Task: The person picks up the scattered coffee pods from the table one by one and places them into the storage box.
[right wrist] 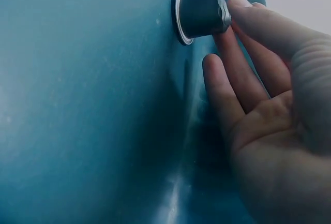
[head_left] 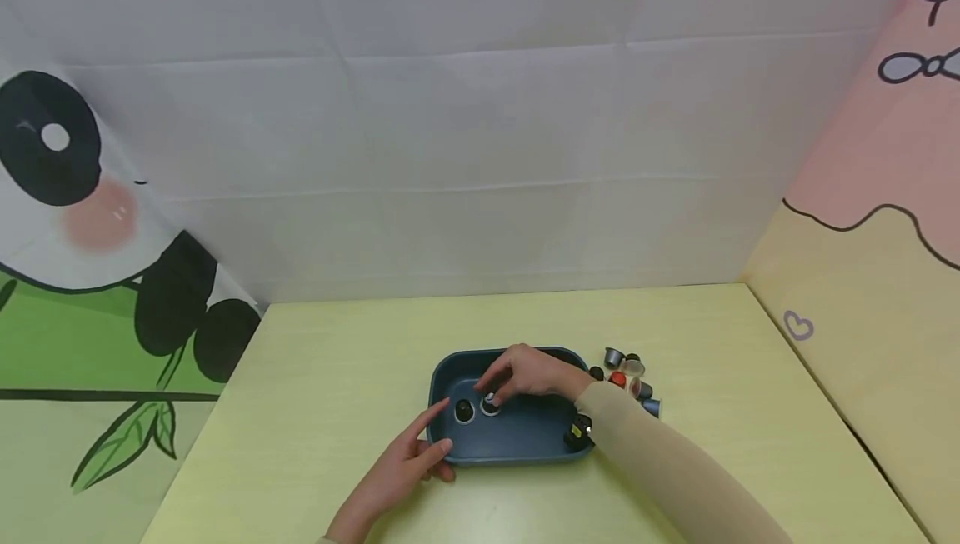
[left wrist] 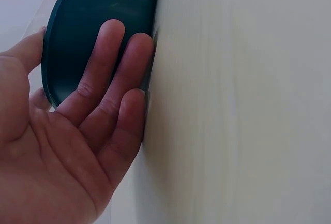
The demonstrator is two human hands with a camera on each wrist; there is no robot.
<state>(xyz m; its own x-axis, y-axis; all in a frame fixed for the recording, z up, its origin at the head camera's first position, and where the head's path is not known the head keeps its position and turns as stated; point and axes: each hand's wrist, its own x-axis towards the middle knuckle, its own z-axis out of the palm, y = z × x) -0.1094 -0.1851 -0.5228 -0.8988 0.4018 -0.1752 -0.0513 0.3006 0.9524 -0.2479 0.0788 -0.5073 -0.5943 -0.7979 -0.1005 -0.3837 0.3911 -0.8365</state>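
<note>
A dark blue-green tray [head_left: 525, 444] sits on the table, its corner wall held by my left hand [head_left: 405, 465], with the thumb over the rim. Three fingers of that hand lie along the outer wall in the left wrist view. Inside the tray, two dark coffee capsules stand side by side, wide rim down. The left capsule [head_left: 464, 411] is near my left index finger. Over the other capsule [right wrist: 201, 16] is my right hand [head_left: 528, 371], thumb tip right at its crinkled silver end. This capsule's side shows uncovered in the right wrist view.
Just right of the tray lies a loose group of capsules, among them a silver one [head_left: 613, 357], a red one [head_left: 617, 379] and a blue one [head_left: 651, 406]. A white cloth wall [head_left: 480, 127] stands behind the pale yellow table [head_left: 360, 361].
</note>
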